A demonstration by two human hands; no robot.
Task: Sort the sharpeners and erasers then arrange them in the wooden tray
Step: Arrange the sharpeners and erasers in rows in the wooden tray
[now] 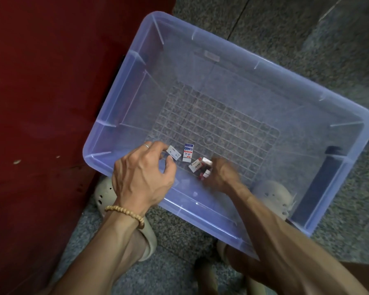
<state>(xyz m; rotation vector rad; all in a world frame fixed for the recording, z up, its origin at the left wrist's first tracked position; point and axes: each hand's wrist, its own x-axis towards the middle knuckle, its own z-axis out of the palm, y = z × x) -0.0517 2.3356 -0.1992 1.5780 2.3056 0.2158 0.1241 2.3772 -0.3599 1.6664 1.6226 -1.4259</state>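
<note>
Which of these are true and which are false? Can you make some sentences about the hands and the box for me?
1. The left hand pinches a small white eraser. True.
2. The plastic bin is red. False: it is clear bluish.
3. An eraser with red print lies loose on the bin floor. True.
4. The left wrist is bare. False: it wears a beaded bracelet.
5. The bin sits on a table. False: it sits on a speckled floor.

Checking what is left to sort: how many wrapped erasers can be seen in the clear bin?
4: one pinched by the left hand, one lying free, two by the blurred right hand at and. More may be hidden.
</note>
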